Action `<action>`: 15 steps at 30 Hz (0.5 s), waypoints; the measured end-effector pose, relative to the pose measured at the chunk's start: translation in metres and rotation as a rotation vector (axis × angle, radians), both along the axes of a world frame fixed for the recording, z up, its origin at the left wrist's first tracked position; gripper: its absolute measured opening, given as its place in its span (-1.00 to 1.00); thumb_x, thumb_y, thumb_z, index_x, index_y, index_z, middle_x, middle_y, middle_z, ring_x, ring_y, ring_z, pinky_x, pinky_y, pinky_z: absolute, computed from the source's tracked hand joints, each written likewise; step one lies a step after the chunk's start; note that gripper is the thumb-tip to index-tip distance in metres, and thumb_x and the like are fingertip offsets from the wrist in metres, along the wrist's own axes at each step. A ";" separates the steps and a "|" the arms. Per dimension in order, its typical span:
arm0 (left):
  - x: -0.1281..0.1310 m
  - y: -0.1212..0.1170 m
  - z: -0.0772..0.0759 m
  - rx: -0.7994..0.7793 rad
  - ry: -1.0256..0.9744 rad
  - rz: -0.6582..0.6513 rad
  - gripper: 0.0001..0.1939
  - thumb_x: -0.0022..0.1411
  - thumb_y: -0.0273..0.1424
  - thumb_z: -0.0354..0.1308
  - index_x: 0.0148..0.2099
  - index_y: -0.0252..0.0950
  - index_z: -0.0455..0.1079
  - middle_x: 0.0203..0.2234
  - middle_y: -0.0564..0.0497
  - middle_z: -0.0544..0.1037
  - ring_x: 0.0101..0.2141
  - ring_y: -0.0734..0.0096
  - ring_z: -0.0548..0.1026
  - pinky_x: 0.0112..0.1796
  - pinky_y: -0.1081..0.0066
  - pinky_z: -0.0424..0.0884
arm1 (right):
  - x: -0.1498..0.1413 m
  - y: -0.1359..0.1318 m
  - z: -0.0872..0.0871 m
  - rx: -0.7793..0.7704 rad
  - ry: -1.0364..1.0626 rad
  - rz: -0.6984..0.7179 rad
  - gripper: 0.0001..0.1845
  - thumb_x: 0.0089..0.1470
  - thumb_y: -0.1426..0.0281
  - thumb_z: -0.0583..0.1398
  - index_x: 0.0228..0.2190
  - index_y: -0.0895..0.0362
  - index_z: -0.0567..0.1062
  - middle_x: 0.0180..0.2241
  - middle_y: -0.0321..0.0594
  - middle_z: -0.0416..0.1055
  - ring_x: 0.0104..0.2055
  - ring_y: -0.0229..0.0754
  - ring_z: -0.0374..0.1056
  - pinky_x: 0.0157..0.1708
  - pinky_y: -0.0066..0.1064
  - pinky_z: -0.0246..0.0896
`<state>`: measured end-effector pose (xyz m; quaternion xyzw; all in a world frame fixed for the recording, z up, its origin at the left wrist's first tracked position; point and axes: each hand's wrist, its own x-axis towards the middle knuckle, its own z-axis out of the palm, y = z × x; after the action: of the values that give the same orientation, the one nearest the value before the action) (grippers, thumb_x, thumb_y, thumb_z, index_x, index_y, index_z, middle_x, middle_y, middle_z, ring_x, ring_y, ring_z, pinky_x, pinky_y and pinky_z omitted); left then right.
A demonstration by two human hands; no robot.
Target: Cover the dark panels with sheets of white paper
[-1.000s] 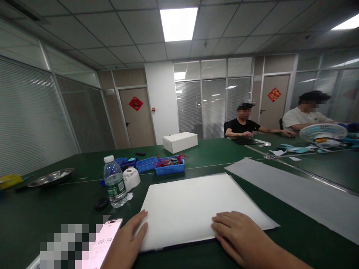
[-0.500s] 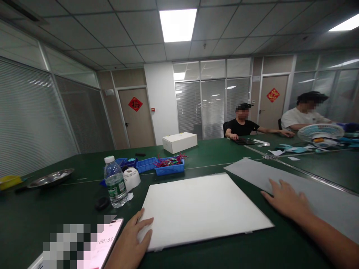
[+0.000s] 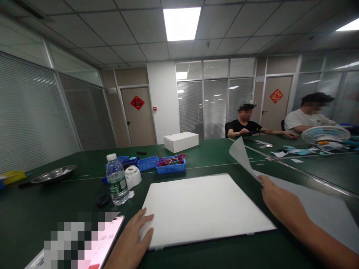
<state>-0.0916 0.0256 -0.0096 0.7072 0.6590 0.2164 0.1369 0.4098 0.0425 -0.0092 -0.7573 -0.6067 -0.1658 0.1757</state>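
Note:
A white square panel (image 3: 202, 207) lies flat on the green table (image 3: 56, 209) in front of me. My left hand (image 3: 131, 239) rests open on the panel's near left corner, fingers flat. To the right of the panel, my right hand (image 3: 283, 203) pinches the near edge of a thin grey translucent sheet (image 3: 314, 201) and holds its left end lifted off the table, the corner curling upward. The rest of that sheet still lies on the table.
A phone (image 3: 98, 243) with a timer lies by my left hand. A water bottle (image 3: 116, 185), a white round device (image 3: 132, 175), blue bins (image 3: 168, 166), a white box (image 3: 181, 141) and a metal dish (image 3: 53, 175) stand beyond. Two people sit at the far right near a fan (image 3: 325, 135).
My right hand left the white panel, moved right onto the grey sheet, gripped its edge and raised its left end off the table. My left hand stayed on the panel's corner.

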 end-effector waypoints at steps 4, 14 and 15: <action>-0.003 0.000 -0.004 -0.005 -0.106 -0.007 -0.40 0.29 -0.04 -0.07 0.22 -0.20 0.42 0.34 -0.03 0.28 0.33 0.06 0.20 0.33 0.00 0.04 | -0.058 -0.011 -0.002 0.033 -0.109 0.244 -0.39 0.19 0.53 -0.10 0.22 0.02 0.29 0.14 -0.09 0.40 0.03 0.01 0.45 -0.05 -0.09 0.41; -0.002 -0.005 0.003 -0.094 -0.280 0.083 -0.16 0.32 0.16 -0.36 0.38 -0.26 0.16 0.36 -0.06 0.24 0.35 0.09 0.15 0.35 -0.04 -0.04 | -0.152 -0.047 -0.009 0.123 -0.428 0.934 -0.47 0.09 0.52 0.13 0.11 0.04 0.39 0.07 -0.19 0.48 -0.03 0.01 0.50 -0.19 -0.19 0.51; 0.000 -0.005 0.004 -0.093 -0.246 0.082 -0.17 0.32 0.14 -0.31 0.39 -0.29 0.15 0.35 -0.08 0.24 0.34 0.07 0.18 0.34 -0.05 -0.01 | -0.151 -0.048 -0.006 0.105 -0.428 0.949 -0.48 0.10 0.51 0.13 0.12 0.04 0.39 0.07 -0.20 0.47 -0.02 0.00 0.50 -0.18 -0.21 0.50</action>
<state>-0.0921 0.0209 -0.0056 0.6408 0.6748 0.2762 0.2402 0.2585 -0.0055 -0.0150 -0.3382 -0.8964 -0.2492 0.1413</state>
